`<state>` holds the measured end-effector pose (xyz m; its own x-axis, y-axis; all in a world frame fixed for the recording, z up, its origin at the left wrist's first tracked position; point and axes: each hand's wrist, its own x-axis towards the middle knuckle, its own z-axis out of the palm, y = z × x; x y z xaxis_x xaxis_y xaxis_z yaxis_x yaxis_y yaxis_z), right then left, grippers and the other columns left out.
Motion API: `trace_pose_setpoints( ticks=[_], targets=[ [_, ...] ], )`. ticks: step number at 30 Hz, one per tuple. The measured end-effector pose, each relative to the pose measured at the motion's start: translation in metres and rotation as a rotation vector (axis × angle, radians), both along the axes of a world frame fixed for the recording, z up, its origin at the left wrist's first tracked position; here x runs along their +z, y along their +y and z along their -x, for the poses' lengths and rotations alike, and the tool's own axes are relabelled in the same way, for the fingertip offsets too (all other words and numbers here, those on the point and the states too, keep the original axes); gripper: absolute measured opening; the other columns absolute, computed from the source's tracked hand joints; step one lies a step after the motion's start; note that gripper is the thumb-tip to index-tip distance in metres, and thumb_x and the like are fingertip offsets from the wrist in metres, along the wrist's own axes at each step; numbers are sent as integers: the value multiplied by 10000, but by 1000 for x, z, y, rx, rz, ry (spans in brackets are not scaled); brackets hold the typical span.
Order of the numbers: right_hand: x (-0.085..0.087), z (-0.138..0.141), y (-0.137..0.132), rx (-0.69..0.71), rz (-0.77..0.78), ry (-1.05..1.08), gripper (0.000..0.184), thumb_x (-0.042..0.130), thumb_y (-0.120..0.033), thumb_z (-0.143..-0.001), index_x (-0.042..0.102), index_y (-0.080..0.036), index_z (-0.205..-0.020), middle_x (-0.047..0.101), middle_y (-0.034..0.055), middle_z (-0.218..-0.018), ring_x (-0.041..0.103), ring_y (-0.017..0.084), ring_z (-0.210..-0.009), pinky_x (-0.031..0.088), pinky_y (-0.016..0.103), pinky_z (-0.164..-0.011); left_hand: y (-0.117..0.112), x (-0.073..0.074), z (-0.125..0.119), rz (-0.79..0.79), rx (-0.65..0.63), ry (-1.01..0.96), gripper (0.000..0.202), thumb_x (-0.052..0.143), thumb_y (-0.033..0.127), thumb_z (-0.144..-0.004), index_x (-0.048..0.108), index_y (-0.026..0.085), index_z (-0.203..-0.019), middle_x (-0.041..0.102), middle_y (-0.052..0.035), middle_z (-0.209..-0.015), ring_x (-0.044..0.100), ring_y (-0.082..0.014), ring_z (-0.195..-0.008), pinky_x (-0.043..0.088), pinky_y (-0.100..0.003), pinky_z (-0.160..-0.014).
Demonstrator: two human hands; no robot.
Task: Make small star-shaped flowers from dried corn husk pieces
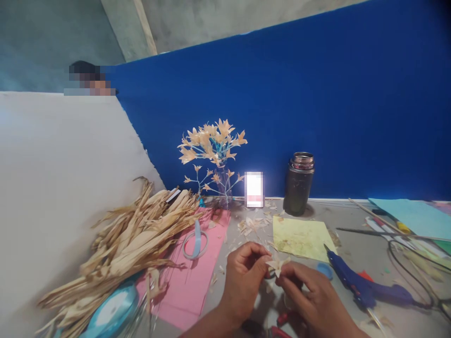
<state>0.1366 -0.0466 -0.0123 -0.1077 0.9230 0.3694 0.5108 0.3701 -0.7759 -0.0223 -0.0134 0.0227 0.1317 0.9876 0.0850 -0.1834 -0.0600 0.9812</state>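
Observation:
Between my two hands is a small cream flower (277,265) with pointed petals, like dried corn husk. My left hand (245,277) pinches it from the left. The fingertips of my right hand (312,293) close on its right side and base. Below them, partly covered by my right hand, lies a red-handled tool (280,331); its kind is unclear. Just past my hands, loose pale petals (252,226) are scattered on the grey table. A blue glue gun (362,281) rests to the right of my right hand.
Dried corn husks (141,234) pile at the left beside teal ribbon (116,305) and pink paper (186,291). Finished-looking flowers (213,141) stand in a vase behind. A dark flask (299,185) and yellow paper (299,237) are beyond my hands. A black cord (396,265) loops at right.

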Motion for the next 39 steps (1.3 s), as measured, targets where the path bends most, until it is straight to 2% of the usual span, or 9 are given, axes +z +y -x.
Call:
trace_pose_setpoints(
  ticks=[7,14,18,21,27,31,35,39],
  targets=[
    [-1,-4,4,19,-131,-144,243,488,-264,-969,663,-227,-804,699,2,-699,641,152,-606,492,228,-613,1,-2,2,6,4,0,157,735,277,-740,657,144,-711,588,14,-630,495,-76,-497,403,-193,-500],
    [9,0,2,47,-80,-119,268,464,-260,-958,586,-228,-721,649,-9,-635,644,153,-615,456,228,-600,5,-2,7,21,11,-35,244,801,342,-705,659,145,-721,617,-3,-695,499,-79,-501,416,-186,-456],
    [7,1,3,58,-27,-97,270,447,-283,-961,590,-232,-737,645,-8,-640,639,156,-631,439,231,-601,7,-3,9,2,-30,-42,283,791,397,-742,663,146,-739,623,-6,-683,516,-86,-529,439,-186,-486],
    [4,0,4,59,-47,-116,256,452,-275,-955,582,-227,-739,636,-13,-634,613,148,-601,414,230,-583,9,-4,9,-5,-36,-48,327,767,458,-772,665,147,-763,635,-12,-667,518,-88,-517,438,-189,-480],
    [-1,-2,8,55,-106,-174,195,484,-225,-918,583,-223,-750,646,-20,-646,584,133,-576,381,224,-572,9,-4,12,-71,26,8,312,764,449,-778,692,145,-766,658,-28,-665,530,-97,-510,444,-192,-469],
    [-5,-2,10,71,-78,-195,168,499,-207,-901,584,-221,-757,652,-21,-658,586,131,-586,378,219,-572,4,-6,12,-171,81,47,251,749,391,-796,725,146,-745,679,-39,-700,523,-85,-486,429,-187,-457],
    [-5,-2,8,79,-54,-193,173,497,-211,-911,587,-225,-764,661,-19,-675,590,135,-599,402,216,-587,2,-7,11,-205,166,43,240,749,382,-790,734,148,-737,686,-42,-694,497,-80,-464,413,-192,-447],
    [0,-4,5,26,-103,-186,233,475,-237,-948,593,-226,-748,667,-10,-665,606,145,-592,432,227,-589,4,-6,9,-96,45,7,299,726,453,-803,702,155,-804,675,-34,-718,508,-83,-451,422,-200,-440]
  ],
)
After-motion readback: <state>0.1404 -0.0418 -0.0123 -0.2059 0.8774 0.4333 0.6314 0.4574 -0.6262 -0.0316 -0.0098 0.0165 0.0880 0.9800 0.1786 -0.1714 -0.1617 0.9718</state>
